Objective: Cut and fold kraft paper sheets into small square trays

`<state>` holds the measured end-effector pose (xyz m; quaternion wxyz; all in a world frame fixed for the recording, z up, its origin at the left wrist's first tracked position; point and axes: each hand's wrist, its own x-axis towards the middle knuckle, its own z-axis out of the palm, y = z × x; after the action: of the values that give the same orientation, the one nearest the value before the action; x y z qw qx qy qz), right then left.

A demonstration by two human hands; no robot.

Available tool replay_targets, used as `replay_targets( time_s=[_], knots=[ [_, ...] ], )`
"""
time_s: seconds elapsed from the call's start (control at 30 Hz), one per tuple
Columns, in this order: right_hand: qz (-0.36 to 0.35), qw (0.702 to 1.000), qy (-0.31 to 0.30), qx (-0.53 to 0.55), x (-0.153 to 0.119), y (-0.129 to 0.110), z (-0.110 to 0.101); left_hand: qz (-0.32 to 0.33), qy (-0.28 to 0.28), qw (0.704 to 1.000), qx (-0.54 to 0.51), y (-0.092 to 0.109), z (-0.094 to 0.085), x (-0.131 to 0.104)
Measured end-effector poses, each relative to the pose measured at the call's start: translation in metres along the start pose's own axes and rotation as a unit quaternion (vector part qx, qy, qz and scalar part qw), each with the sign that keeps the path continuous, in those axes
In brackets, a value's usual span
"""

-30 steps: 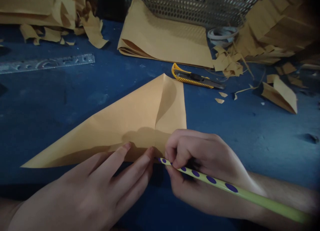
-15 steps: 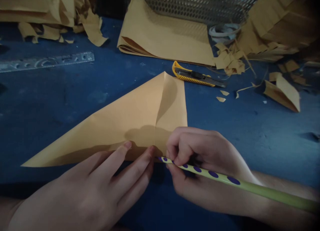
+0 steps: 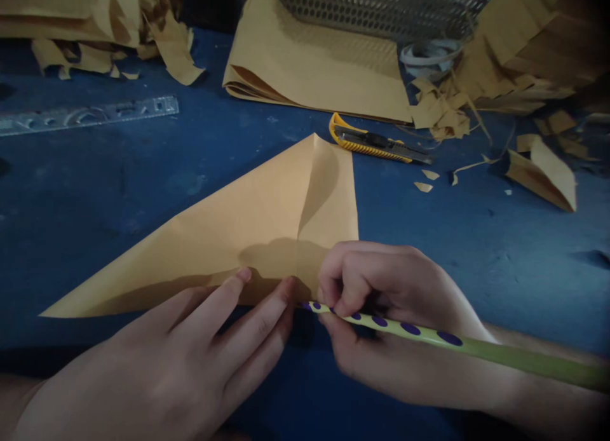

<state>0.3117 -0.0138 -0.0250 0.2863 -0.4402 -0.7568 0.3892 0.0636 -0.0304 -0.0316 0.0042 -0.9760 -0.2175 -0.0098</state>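
Observation:
A folded piece of tan paper lies on the blue tabletop, tapering to a long point at the left, with a crease running down from its top corner. Resting on its lower edge, the fingers of my left hand are spread and press it flat. My right hand pinches a yellow-green pencil with dark purple spots near its tip. That tip is at the paper's lower edge, just right of my left fingertips; whether it touches the paper I cannot tell.
A yellow utility knife lies by the paper's top right corner. Behind it are a folded stack of brown paper and a perforated metal basket. A clear ruler lies at left. Paper scraps litter the right.
The view has shifted very slightly. Both hands, the pencil and the paper hold nearly the same positions; the pencil's rear end sits a touch higher.

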Motion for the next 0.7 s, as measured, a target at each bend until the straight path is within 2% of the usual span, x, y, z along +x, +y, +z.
replay_targets(
  time_s=[0.27, 0.5, 0.7],
  knots=[
    [0.002, 0.999, 0.031, -0.026, 0.0001, -0.0014, 0.0005, -0.011, 0.001, 1.0, 0.005, 0.0007, -0.0001, 0.0028],
    [0.005, 1.0, -0.018, -0.015, 0.0019, -0.0024, -0.0011, -0.007, -0.001, 1.0, -0.008, 0.0011, 0.0004, 0.0012],
    [0.016, 0.999, 0.018, -0.024, 0.0003, -0.0007, 0.0, -0.005, 0.003, 1.0, -0.013, -0.0005, -0.0013, 0.0022]
  ],
)
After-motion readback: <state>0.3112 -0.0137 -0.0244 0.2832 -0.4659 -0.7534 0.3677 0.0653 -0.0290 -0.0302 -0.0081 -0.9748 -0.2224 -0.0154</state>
